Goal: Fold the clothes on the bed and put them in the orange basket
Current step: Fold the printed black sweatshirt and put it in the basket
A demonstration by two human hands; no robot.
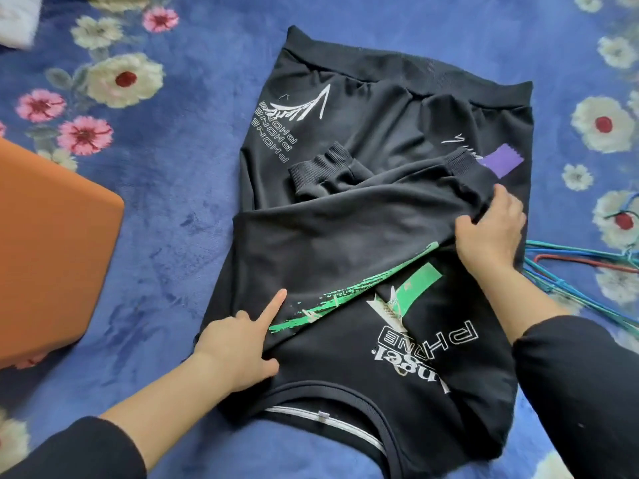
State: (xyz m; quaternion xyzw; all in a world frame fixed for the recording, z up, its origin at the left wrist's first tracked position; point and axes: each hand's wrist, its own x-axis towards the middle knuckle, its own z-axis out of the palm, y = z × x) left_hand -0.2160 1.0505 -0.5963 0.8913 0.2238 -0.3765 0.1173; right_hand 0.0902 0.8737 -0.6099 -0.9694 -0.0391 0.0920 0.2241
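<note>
1. Black sweatshirt (363, 216): lies on blue floral bed (179, 209), neck opening nearest cam, ribbed hem at far end.
2. Prints: white "PHONE" lettering, green brush strokes, purple patch at far right.
3. Sleeves folded in across body, ribbed cuffs mid-garment. One panel lies diag. over chest.
4. Left hand (238, 347) grips fold edge nr neck, right hand (491, 229) grips sleeve fabric nr cuff.
5. Orange basket (52, 243): left edge, partly in view, near sweatshirt, not touching.
</note>
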